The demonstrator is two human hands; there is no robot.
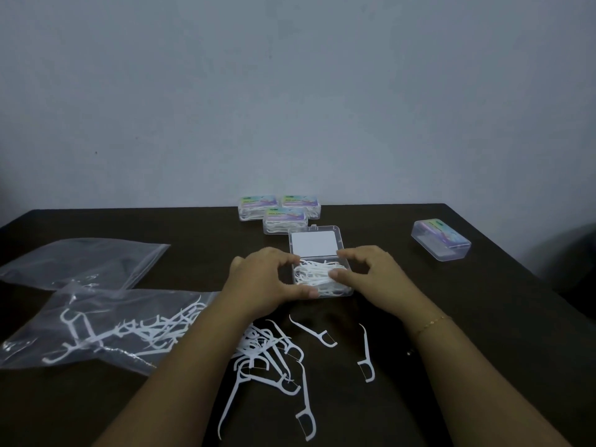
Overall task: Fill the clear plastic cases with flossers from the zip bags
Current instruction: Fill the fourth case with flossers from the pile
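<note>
Left hand (264,279) covers the left wall of the open case (322,279), and the right hand (367,272) covers its right edge, so the flossers in the case (317,274) show only between the fingers. Left forearm hides part of the loose flosser pile (274,356) and the mouth of the near zip bag (106,327). Labels on the three filled cases (280,211) are too blurred to read. Desk (483,317) is cut by the left, right and bottom edges. Dark shape (577,269) at right edge: unidentifiable.
</note>
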